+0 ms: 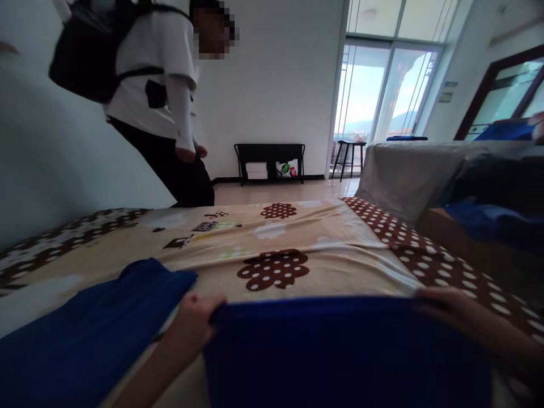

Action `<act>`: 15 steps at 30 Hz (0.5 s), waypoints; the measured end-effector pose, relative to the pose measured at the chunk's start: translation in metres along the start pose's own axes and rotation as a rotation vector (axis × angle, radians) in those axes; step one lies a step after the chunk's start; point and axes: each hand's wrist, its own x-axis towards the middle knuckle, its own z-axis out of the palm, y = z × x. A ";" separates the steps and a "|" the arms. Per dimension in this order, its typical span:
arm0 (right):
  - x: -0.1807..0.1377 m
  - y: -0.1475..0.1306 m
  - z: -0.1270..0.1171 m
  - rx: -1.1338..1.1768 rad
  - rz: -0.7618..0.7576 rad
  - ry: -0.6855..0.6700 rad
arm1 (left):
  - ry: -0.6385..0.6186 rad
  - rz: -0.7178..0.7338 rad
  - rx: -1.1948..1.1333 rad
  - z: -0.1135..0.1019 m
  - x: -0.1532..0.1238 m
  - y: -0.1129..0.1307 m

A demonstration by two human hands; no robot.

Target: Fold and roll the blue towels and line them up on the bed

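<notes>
Blue cloth is stretching taut above the bed sheet; I am pinching its top corners, left hand and right hand both closed on the hem. I am judging a corner could slip, since each pinch looks shallow.

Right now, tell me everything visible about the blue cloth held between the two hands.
The blue cloth is deep royal blue, plain and soft-looking. It is stretched taut at its top edge, gripped by the left hand and the right hand at its corners, and it hangs toward the camera over the patterned bedsheet.
</notes>
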 end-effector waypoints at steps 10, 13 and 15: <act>0.109 0.002 -0.084 -0.596 -0.054 0.591 | 0.284 0.011 0.214 -0.112 0.095 -0.013; 0.082 0.029 -0.067 -0.633 -0.139 0.581 | 0.221 0.000 0.167 -0.095 0.071 -0.039; 0.055 0.062 -0.036 -0.598 -0.196 0.417 | 0.158 -0.013 0.112 -0.068 0.045 -0.057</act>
